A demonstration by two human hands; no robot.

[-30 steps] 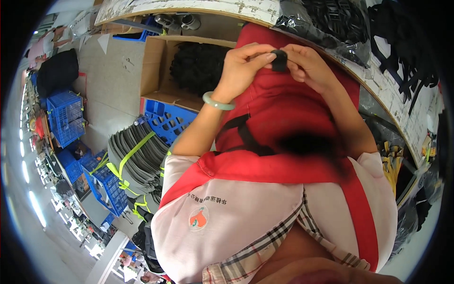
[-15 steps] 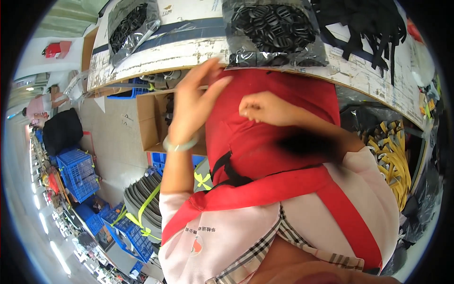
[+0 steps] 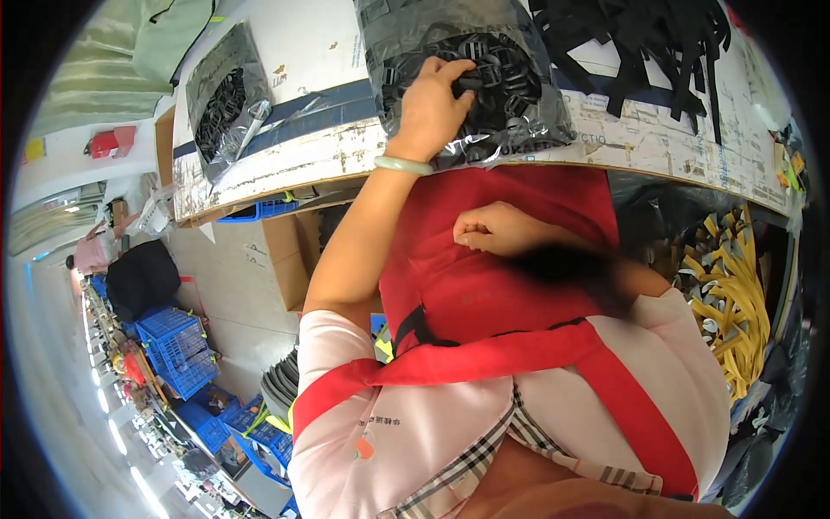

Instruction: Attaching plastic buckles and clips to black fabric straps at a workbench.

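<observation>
Inside the mouth of a clear plastic bag (image 3: 558, 130), my left hand (image 3: 430, 105) rests on a heap of black plastic buckles (image 3: 506, 73). Its thumb and fingers are spread apart over the buckles, and none is seen gripped. A pale bangle circles that wrist. My right hand (image 3: 497, 227) is closed in a loose curl in front of the red apron (image 3: 519, 290), below the table's near edge. Whatever it may hold is hidden by the fingers. A dark blur covers part of the right forearm.
Another bag of black buckles (image 3: 223, 112) lies left on the worn white table (image 3: 320, 143). Black straps (image 3: 635, 52) spread at its right. Yellow straps (image 3: 735, 303) hang at lower right. A cardboard box (image 3: 285, 259) stands under the table; blue crates (image 3: 177, 346) line the left.
My left hand has moved forward from above the apron into the bag of buckles. My right hand stays curled at nearly the same place. The view has shifted a little.
</observation>
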